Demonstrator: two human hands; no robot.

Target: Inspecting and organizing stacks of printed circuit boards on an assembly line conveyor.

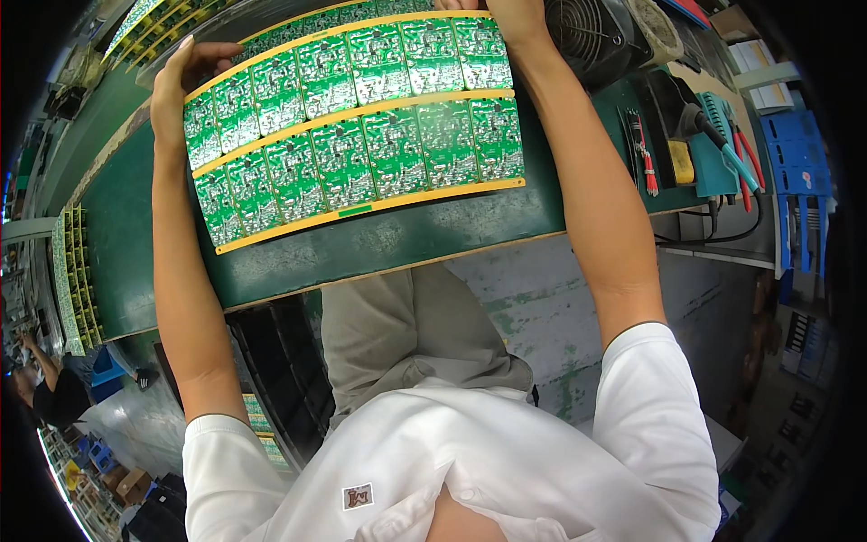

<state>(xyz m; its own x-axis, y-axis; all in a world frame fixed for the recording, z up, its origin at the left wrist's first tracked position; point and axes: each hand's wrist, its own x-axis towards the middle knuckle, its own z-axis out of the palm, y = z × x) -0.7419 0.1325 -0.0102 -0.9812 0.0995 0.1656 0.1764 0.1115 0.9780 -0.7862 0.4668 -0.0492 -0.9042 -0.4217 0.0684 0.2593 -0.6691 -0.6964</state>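
Observation:
A panel of green circuit boards point(352, 154) with yellow edge strips is tilted up above the bench, its soldered side toward me. My left hand point(176, 86) grips its upper left corner, the fingers reaching behind the edge. At the upper right corner my right hand point(517, 23) holds the same panel; its fingers are partly cut off by the picture's top. Just beyond the upper edge shows another row of green boards point(339, 18); whether it belongs to the same panel I cannot tell.
The green bench point(379, 248) runs beneath the panel. To the right are a black fan point(587, 32), a soldering iron point(718, 135), red-handled pliers point(745, 163) and tweezers point(646, 163). Board panels point(77, 280) stand at the left edge. Another person point(59, 388) is far left.

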